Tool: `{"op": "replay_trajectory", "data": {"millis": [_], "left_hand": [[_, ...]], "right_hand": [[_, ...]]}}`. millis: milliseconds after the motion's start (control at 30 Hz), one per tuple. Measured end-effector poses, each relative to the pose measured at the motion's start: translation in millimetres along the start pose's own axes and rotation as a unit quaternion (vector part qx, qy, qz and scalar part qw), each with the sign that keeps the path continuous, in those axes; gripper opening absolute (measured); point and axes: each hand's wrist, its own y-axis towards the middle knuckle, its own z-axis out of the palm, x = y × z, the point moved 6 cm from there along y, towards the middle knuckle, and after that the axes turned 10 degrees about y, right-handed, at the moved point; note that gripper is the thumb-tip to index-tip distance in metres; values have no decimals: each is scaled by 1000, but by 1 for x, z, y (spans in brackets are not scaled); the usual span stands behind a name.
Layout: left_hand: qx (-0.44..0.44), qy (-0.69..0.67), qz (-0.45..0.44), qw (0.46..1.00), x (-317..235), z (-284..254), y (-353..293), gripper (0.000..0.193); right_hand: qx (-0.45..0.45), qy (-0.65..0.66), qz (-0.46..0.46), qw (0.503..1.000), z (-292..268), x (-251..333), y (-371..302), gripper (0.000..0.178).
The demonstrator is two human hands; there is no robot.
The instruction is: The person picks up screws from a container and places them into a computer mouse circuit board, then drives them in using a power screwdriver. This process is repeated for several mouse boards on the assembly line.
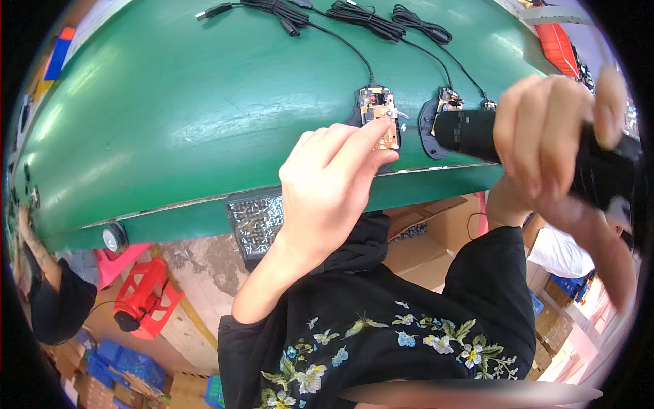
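Observation:
On the green work surface (225, 129) lies an opened computer mouse (372, 102), its circuit board bare in the black base. My left hand (327, 184) grips it, index finger on the board and thumb at the near edge. A small pale piece (400, 114) sticks out by that fingertip. My right hand (552, 133), blurred, is wrapped round a thick black electric screwdriver (470, 133). The tool is tilted sideways above a second opened mouse (429, 123) and hides part of it. Behind my right hand, a third mouse (488, 104) is mostly covered.
Coiled black cables (368, 24) run from the mice to the far side. Below the front edge stands a black crate (255, 218) of shiny packets, beside a cardboard box (429, 255). Left are a red stool (143, 293) and another person (58, 300); a red bin (558, 48) stands far right.

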Motion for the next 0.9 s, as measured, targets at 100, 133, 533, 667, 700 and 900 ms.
{"op": "replay_trajectory", "data": {"millis": [100,133,533,667,700,900], "left_hand": [[-18,-20,22,999,2,0,-1,29],[-18,-22,23,999,3,2,-3,29],[44,45,24,998,2,18,-11,22],[54,32,16,998,12,15,-14,23],[51,25,21,998,19,11,-17,23],[92,17,-41,995,46,12,-28,26]], "right_hand": [[-232,-118,-108,959,-5,-10,-19,110],[-251,-109,-112,955,-11,-12,-23,112],[-235,-109,-100,961,-31,-31,-27,110],[-223,-107,-90,965,-33,-48,-19,108],[-214,-103,-90,967,-30,-60,-13,108],[-144,-80,-74,984,-28,-65,-7,92]]}}
